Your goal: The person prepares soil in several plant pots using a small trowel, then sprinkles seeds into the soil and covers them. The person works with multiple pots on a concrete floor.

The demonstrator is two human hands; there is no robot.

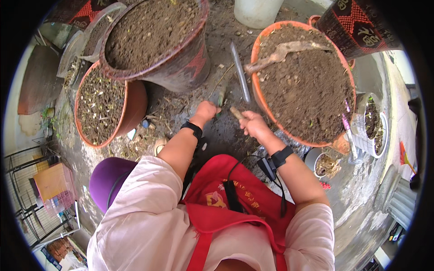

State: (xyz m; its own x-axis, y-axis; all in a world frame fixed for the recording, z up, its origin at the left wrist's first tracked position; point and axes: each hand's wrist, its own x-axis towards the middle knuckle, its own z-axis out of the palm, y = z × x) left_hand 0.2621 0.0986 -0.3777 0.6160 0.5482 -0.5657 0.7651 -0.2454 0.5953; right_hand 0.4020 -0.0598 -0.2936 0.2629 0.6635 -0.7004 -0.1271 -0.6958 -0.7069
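Note:
My right hand is closed around a short, light-brown stick or wooden handle, whose blunt end points towards my left hand. My left hand is low over the wet ground with curled fingers. Its fingertips meet a thin green and brownish piece; whether they grip it is unclear. Just beyond both hands, a grey metal rod or bar lies beside a large orange pot filled with soil. A bent, soil-crusted wooden piece rests across that pot's soil and rim.
A big dark patterned pot of soil stands front left, beside a smaller terracotta-coloured pot. A whitish bucket is at the far side. To the right are a small white pot and a white basket. A purple rounded seat is at my left.

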